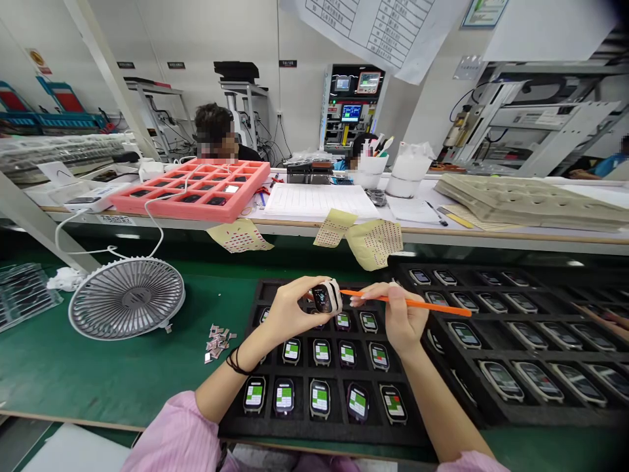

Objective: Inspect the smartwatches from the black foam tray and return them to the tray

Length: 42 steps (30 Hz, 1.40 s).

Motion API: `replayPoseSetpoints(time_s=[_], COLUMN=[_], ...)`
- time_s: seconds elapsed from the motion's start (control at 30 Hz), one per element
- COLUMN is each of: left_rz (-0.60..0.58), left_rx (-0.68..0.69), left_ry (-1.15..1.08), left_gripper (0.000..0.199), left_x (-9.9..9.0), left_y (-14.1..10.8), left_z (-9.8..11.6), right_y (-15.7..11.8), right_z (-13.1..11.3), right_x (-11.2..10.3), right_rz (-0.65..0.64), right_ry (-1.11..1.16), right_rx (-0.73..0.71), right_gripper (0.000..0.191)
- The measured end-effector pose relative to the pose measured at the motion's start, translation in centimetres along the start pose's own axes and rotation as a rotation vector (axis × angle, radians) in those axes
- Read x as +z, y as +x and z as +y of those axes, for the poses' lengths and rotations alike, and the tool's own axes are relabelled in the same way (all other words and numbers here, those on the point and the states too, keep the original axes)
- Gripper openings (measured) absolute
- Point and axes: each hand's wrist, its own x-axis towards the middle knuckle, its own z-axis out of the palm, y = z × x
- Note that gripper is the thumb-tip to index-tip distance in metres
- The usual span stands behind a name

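My left hand [291, 308] holds a smartwatch [323, 297] with a dark lit face and a pale case, raised above a black foam tray [334, 377]. Between the fingers of my right hand [403, 318] is an orange stick [432, 306], slanting slightly down to the right. Its left tip meets or nearly meets the watch's right side. Below both hands, the tray carries rows of watches, many with green and white screens, such as the watch [320, 398] at the front. Some compartments are hidden behind my hands.
A round grey fan [126, 298] and small metallic pieces [215, 343] lie left on the green table. More black trays of watches [531, 334] stand right. The shelf ahead bears a pink foam tray [230, 208], papers [319, 200] and cups [369, 172]. A person [216, 131] sits beyond.
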Motion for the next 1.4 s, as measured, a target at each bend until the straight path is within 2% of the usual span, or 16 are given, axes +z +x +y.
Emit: replayPoseSetpoints(time_s=[0.23,0.5,0.63,0.73,0.83,0.93,1.0,1.1,1.27,1.4], left_rz=[-0.018,-0.015,-0.032,-0.083,-0.099,-0.093,-0.112,-0.142,-0.125,-0.096], left_rx=[-0.022,-0.004,-0.038,-0.111,-0.117,-0.086,-0.087,-0.106,-0.121,-0.106], left_ry=[-0.026,0.027,0.025,0.023,0.147,0.313,0.354,0.331,0.172,0.13], left_gripper=[0.046,0.043,0.041,0.043,0.039,0.034,0.035,0.039,0.049,0.048], left_x=[0.1,0.0,-0.1,-0.2,-0.2,-0.3,-0.2,-0.1,-0.1,-0.3], left_y=[-0.1,-0.1,0.0,0.2,0.2,0.0,-0.2,-0.3,-0.1,0.1], left_z=[0.2,0.0,0.0,0.0,-0.2,-0.6,-0.7,-0.6,-0.3,-0.2], right_y=[-0.3,-0.4,-0.3,-0.1,0.2,0.3,0.3,0.3,0.5,0.5], right_z=[-0.4,-0.5,-0.2,0.2,0.9,1.8,2.4,2.7,1.9,1.7], right_x=[0.7,0.8,0.7,0.7,0.9,1.5,1.8,2.1,2.0,1.8], right_rz=[-0.063,-0.111,-0.119,-0.049,0.024,-0.12,-0.235,-0.292,-0.246,-0.212], right_ry=[0.11,-0.023,-0.054,0.012,0.02,-0.023,-0.042,-0.051,0.089,0.159], right_rx=[0.05,-0.025,-0.005,0.066,0.225,0.442,0.534,0.59,0.645,0.656], right_gripper=[0.036,0.037,0.039,0.037,0.034,0.035,0.042,0.051,0.05,0.05])
